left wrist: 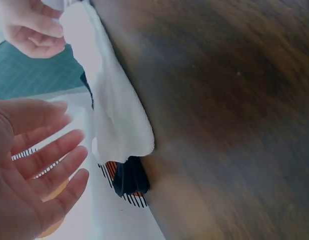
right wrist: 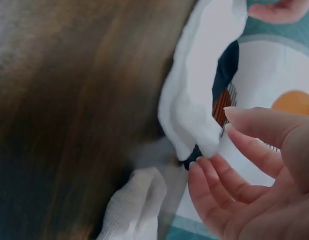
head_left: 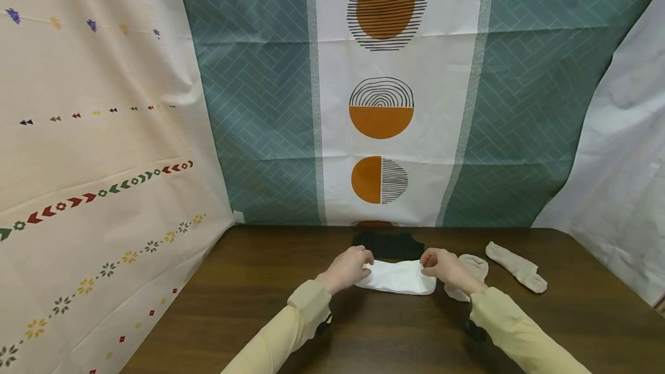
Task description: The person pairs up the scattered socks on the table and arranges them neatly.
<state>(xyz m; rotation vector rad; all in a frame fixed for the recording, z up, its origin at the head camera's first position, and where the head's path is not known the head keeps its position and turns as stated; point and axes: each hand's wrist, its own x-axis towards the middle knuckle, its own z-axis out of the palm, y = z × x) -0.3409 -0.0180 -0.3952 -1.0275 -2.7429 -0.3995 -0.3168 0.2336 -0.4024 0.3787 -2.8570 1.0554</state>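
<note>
A white sock [head_left: 397, 277] lies flat and crosswise on the table between my hands. At its left end is my left hand [head_left: 349, 269]; the left wrist view shows that hand's fingers [left wrist: 57, 155] spread and relaxed, a little apart from the cloth. My right hand [head_left: 449, 270] is at the other end, with fingertips [right wrist: 207, 167] right at the sock's edge and the thumb held away from them. Just behind the white sock lies a black sock [head_left: 387, 243], partly covered by it in both wrist views.
Right of my right hand lies a light grey sock [head_left: 475, 266], partly hidden by that hand. A second light sock [head_left: 516, 267] lies slantwise farther right. The brown wooden table [head_left: 249, 281] ends at a patterned cloth hanging [head_left: 260, 131], with more cloth on both sides.
</note>
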